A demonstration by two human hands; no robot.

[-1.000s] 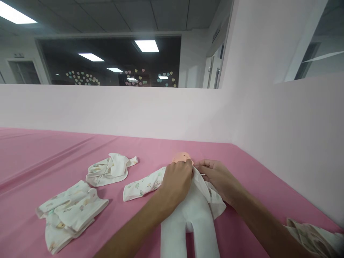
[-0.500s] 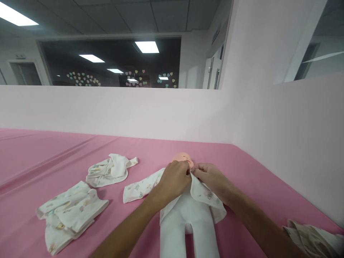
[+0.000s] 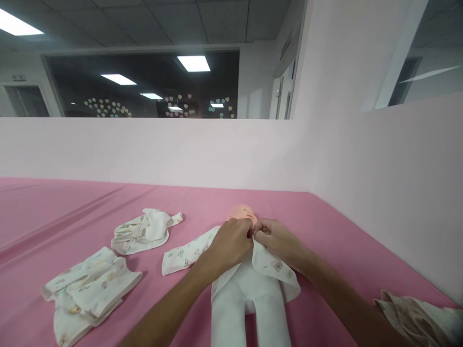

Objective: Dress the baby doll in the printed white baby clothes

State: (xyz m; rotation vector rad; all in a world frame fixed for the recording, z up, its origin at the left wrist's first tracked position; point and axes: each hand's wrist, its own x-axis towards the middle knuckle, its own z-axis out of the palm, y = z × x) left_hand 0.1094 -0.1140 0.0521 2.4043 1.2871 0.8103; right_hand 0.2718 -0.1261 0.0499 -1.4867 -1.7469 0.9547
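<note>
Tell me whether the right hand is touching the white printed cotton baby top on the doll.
Touching. The head view shows the right hand pinching the front edge of the white printed baby top just below the doll's peach head.

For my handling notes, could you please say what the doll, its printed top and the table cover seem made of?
Doll: head looks like smooth peach plastic or vinyl; body and legs, matte white stuffed cloth. Printed top: thin soft fabric, perhaps cotton; it drapes and wrinkles. Table cover: pink cloth with slight sheen, lying in long creases.
</note>
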